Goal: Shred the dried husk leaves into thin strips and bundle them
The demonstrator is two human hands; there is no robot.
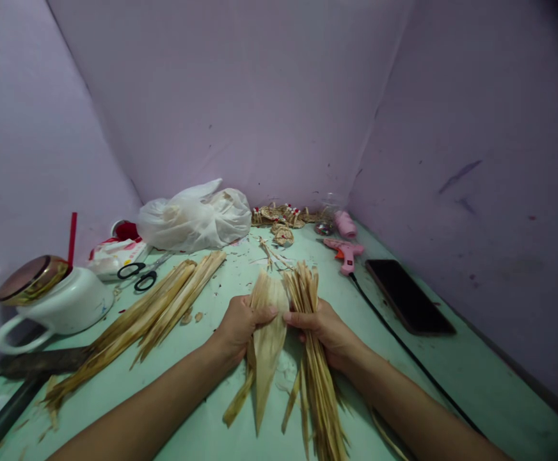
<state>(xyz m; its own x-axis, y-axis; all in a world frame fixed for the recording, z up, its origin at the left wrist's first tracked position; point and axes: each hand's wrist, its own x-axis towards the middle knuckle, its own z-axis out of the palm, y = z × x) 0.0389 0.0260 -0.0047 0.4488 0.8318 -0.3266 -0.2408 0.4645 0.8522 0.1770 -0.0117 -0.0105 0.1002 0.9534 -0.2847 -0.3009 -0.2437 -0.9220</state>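
Note:
My left hand (241, 323) is closed on a wide, pale dried corn husk (268, 349), its thumb lying across the front and the husk's pointed end hanging down. A narrower brownish strip hangs beside that husk. In my right hand (324, 330) is a bundle of dried husk strips (315, 378), the thumb pressed over it and the long ends trailing toward me. Both thumb tips nearly meet between the husk and the bundle. Left of my hands lie more long dried husks (164, 307) on the pale green table (202, 390).
At left are scissors (144, 276), a white mug (80, 301) and a dark-handled tool (43, 363). A white plastic bag (195, 218) and woven pieces (283, 218) lie at the back. A pink glue gun (346, 251), its black cord (404, 346) and a phone (408, 298) are at right.

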